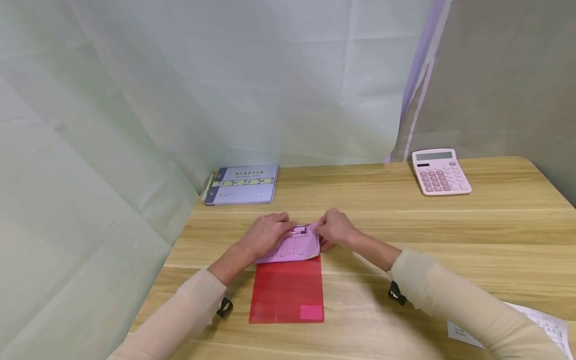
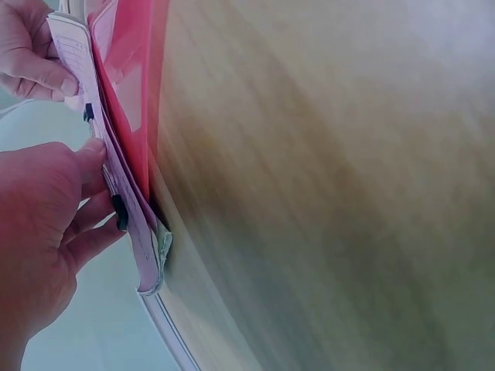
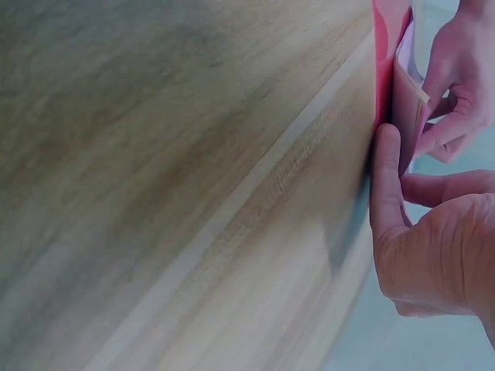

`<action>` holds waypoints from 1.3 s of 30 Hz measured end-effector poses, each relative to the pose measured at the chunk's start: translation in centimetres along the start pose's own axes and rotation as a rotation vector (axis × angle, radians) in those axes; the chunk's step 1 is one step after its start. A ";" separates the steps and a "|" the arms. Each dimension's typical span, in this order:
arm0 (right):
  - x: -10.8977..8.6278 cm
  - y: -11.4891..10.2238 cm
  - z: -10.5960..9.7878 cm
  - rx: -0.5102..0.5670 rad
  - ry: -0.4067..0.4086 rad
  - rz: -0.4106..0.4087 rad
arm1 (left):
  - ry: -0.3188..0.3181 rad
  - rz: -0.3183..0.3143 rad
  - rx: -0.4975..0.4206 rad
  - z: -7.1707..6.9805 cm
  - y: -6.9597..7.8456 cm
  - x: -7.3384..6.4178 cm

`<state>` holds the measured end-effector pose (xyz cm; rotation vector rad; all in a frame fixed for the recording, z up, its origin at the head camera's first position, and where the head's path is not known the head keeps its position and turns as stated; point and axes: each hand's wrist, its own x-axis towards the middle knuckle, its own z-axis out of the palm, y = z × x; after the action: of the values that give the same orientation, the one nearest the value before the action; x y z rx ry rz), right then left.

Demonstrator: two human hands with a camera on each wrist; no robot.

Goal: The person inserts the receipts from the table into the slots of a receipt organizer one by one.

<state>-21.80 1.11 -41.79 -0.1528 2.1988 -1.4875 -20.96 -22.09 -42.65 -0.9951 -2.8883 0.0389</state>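
A stack of pink printed forms (image 1: pixel 297 247) lies over the top part of a red translucent folder (image 1: pixel 288 290), its lower edge curling up. A metal clip with black ends (image 1: pixel 299 229) spans the top of the stack. My left hand (image 1: pixel 270 232) grips the stack's upper left side, fingertips at the clip. At the upper right corner my right hand (image 1: pixel 335 228) pinches the papers. In the left wrist view, a black clip end (image 2: pixel 120 212) shows beside the left fingers. From the right wrist, the right thumb and forefinger are at the edge of the papers (image 3: pixel 408 100).
A bluish ledger book (image 1: pixel 245 185) with a pen (image 1: pixel 207 187) beside it lies at the back left. A pink calculator (image 1: pixel 441 172) is at the back right. Near the right forearm lies a printed sheet (image 1: pixel 551 327). A pale curtain (image 1: pixel 292 85) hangs behind the wooden table (image 1: pixel 382 310).
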 end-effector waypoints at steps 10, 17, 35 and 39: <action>-0.1 0.0 0.4 -0.047 0.053 -0.028 | 0.020 0.021 -0.012 0.0 0.0 0.0; -0.2 -0.1 -0.4 -0.119 0.015 -0.039 | 0.019 -0.003 -0.029 0.1 0.0 -0.1; -8.2 3.5 -16.1 -0.263 0.008 -0.360 | 0.000 -0.056 -0.078 0.0 -0.1 -0.1; -11.2 5.9 -19.8 -0.285 -0.039 -0.335 | -0.012 -0.073 -0.087 -0.1 -0.1 -0.1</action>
<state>-19.73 24.16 -37.65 -0.6670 2.4309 -1.3070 -20.93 -22.29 -42.58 -0.9049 -2.9569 -0.0863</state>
